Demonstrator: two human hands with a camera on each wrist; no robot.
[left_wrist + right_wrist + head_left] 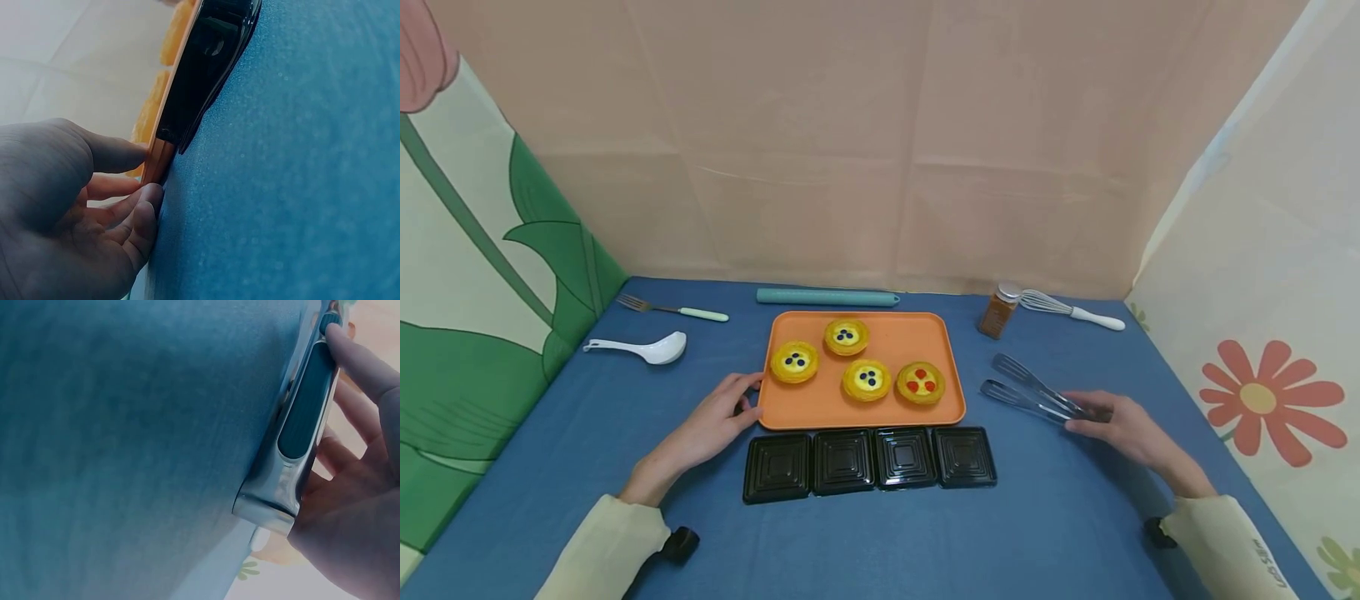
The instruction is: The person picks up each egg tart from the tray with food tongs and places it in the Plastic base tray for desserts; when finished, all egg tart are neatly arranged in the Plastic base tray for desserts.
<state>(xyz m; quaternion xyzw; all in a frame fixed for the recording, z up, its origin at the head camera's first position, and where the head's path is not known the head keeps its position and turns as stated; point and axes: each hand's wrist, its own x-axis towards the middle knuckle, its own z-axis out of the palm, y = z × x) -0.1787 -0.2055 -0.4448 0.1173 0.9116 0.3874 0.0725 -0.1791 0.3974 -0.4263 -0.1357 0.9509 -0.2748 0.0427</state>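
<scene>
At the left edge of an orange tray (820, 412), my left hand (721, 417) pinches the rim between thumb and fingers. On the tray sit several egg tarts: three topped with blue dots, such as the front one (867, 381), and one with red pieces (921, 383). To the right of the tray, my right hand (1116, 423) holds metal tongs (1028, 388) by the handle end, their heads spread apart and pointing toward the upper left. The right wrist view shows my thumb along one side of the tongs' handle (307, 406).
A row of black square containers (844, 461) lies before the tray. Behind it is a teal rolling pin (827, 297). A spice jar (999, 310) and whisk (1071, 310) lie back right; a fork (673, 310) and white ladle (643, 347) lie left. Walls border the blue table (880, 550).
</scene>
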